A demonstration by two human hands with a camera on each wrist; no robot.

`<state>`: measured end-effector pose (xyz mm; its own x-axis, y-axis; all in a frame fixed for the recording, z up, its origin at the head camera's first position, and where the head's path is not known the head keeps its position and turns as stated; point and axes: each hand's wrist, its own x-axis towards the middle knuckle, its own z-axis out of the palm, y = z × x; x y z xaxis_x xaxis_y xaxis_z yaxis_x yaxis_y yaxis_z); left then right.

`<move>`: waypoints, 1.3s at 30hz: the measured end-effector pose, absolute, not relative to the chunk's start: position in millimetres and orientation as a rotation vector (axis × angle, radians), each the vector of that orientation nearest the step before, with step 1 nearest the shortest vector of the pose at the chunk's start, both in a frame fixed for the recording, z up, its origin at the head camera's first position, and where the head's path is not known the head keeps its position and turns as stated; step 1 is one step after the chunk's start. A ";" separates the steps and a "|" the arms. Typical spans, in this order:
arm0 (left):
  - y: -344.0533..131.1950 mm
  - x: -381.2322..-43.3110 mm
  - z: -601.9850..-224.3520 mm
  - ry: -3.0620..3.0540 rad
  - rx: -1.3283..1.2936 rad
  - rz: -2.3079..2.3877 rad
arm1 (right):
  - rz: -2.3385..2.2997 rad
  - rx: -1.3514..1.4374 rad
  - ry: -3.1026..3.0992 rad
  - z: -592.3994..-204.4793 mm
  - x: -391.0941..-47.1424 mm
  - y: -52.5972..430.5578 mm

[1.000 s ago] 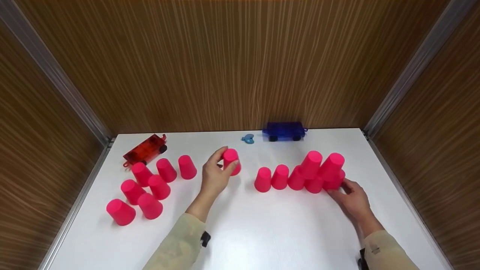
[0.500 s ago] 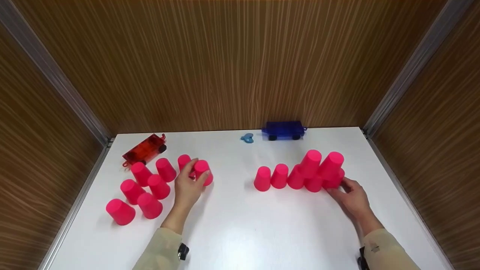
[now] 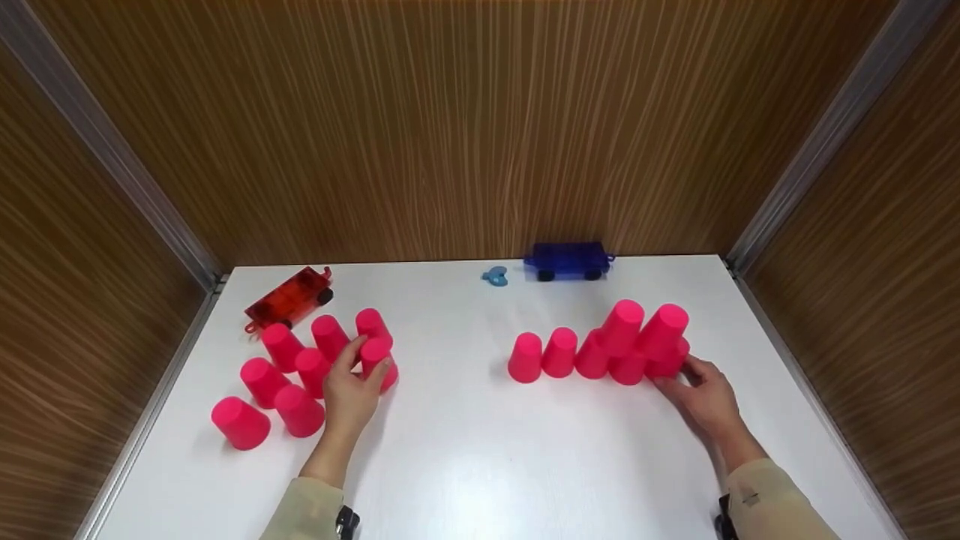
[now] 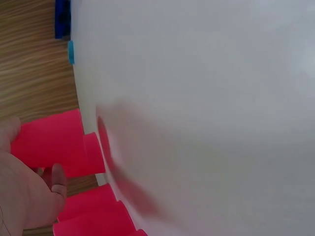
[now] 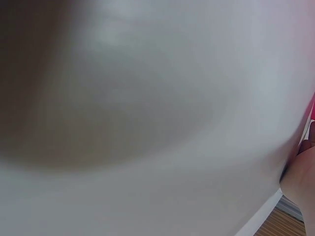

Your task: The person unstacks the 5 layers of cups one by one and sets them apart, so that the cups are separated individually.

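Note:
In the head view my left hand [image 3: 350, 394] pinches an upside-down pink cup [image 3: 377, 360] between thumb and fingers, at the right edge of the left cup group. The left wrist view shows this held cup [image 4: 49, 140] close up, overlapping another pink cup [image 4: 95, 153] behind it. My right hand [image 3: 709, 397] grips the lower rightmost pink cup [image 3: 681, 356] of a row, thumb in front and fingers at its side. Two more cups, one of them the upper cup [image 3: 622, 328], stand on top of that row. In the right wrist view only part of my right hand [image 5: 300, 179] shows at the edge.
Several upside-down pink cups [image 3: 262, 382] stand on the left of the white table [image 3: 510, 465]. A red toy wagon [image 3: 291, 298], a small light-blue piece [image 3: 495, 276] and a blue toy wagon [image 3: 570, 260] lie along the back. Wood-grain walls [image 3: 480, 135] enclose the table.
My left hand has carried its cup leftward and nearer to me, from the middle of the table to beside the left group. The right hand stays at the same cup.

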<state>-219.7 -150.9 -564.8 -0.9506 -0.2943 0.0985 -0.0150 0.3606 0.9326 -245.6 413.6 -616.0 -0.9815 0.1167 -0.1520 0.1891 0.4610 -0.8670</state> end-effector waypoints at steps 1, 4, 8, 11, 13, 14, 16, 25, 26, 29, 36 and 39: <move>-152.5 -219.4 -566.0 -2.378 0.278 -1.619 | -1.571 0.272 2.625 -616.0 -245.5 413.8; -155.8 -218.8 -569.1 -2.381 0.282 -1.599 | -1.567 0.275 2.627 -616.7 -245.5 414.6; -158.4 -219.6 -573.2 -2.371 0.288 -1.586 | -1.568 0.252 2.647 -615.4 -244.9 414.6; -159.5 -220.2 -575.1 -2.374 0.310 -1.586 | -1.579 0.241 2.649 -614.1 -244.1 414.1; -160.1 -220.5 -575.7 -2.384 0.327 -1.575 | -1.588 0.249 2.638 -614.6 -244.0 414.1; -160.4 -220.7 -576.0 -2.388 0.335 -1.570 | -1.589 0.251 2.636 -614.8 -243.9 414.1; -161.0 -221.1 -576.5 -2.391 0.342 -1.565 | -1.589 0.248 2.637 -615.5 -243.7 414.5; -163.2 -223.0 -578.5 -2.393 0.331 -1.547 | -1.599 0.257 2.631 -617.1 -243.8 415.5; -163.2 -222.7 -578.2 -2.394 0.331 -1.544 | -1.592 0.260 2.633 -617.0 -243.8 415.3; -163.1 -221.1 -576.0 -2.397 0.329 -1.552 | -1.579 0.266 2.639 -616.9 -243.8 414.5; -149.6 -216.2 -550.8 -2.287 0.219 -1.419 | -1.568 0.252 2.647 -615.5 -243.2 413.0; -130.0 -217.3 -529.8 -2.199 0.104 -1.332 | -1.560 0.251 2.655 -614.3 -243.8 413.5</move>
